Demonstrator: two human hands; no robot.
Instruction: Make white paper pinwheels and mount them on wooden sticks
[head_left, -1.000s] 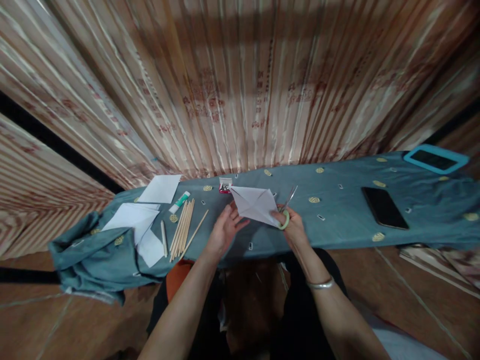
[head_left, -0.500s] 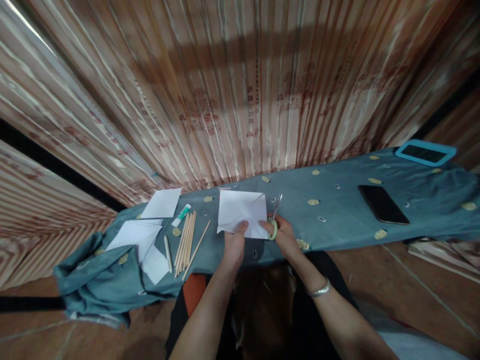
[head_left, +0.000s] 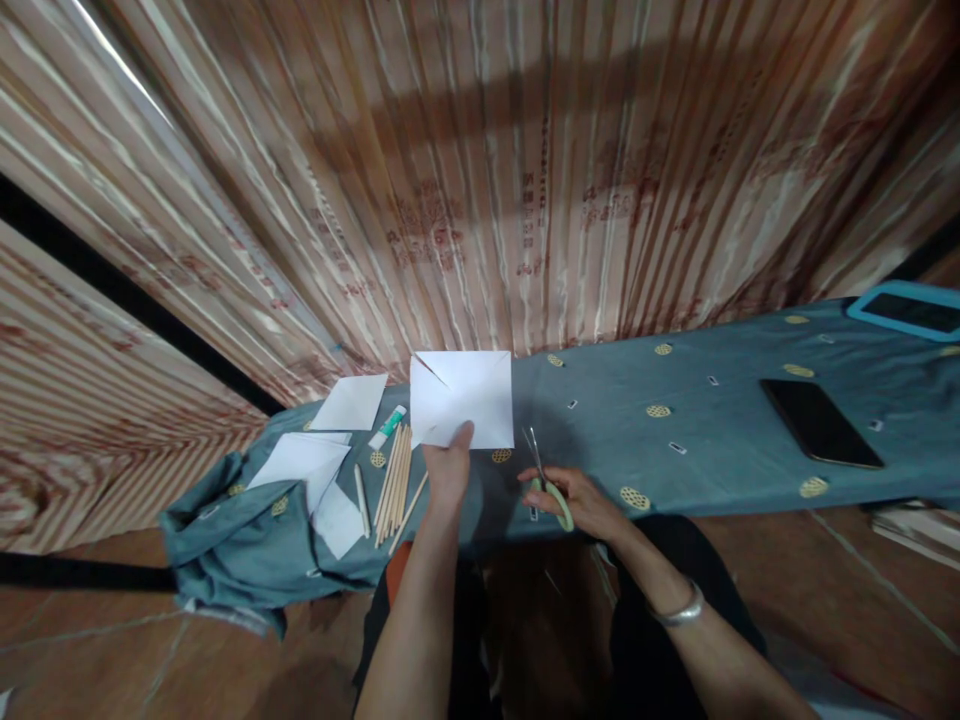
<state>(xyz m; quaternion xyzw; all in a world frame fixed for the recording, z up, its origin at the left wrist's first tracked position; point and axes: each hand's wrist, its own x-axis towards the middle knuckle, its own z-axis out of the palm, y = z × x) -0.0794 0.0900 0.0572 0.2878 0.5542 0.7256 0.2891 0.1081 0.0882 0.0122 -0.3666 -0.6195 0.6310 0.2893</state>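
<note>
My left hand [head_left: 448, 466] pinches the lower edge of a white creased sheet of paper [head_left: 463, 397] and holds it upright above the blue cloth-covered table [head_left: 697, 420]. To its right, my right hand [head_left: 581, 500] is closed on green-handled scissors [head_left: 546, 482], whose blades point away from me and rest low over the cloth. The scissors are apart from the paper.
Left of my hands lie a bundle of wooden sticks [head_left: 395, 472], a glue stick [head_left: 388, 427] and several white paper pieces [head_left: 304, 464]. A black phone [head_left: 820, 423] and a blue-framed tablet [head_left: 906, 310] lie at the right. A striped curtain [head_left: 480, 180] hangs behind.
My left hand has raised the paper and turned it to face me. My right hand with the scissors has drawn away from the paper and dropped toward the table.
</note>
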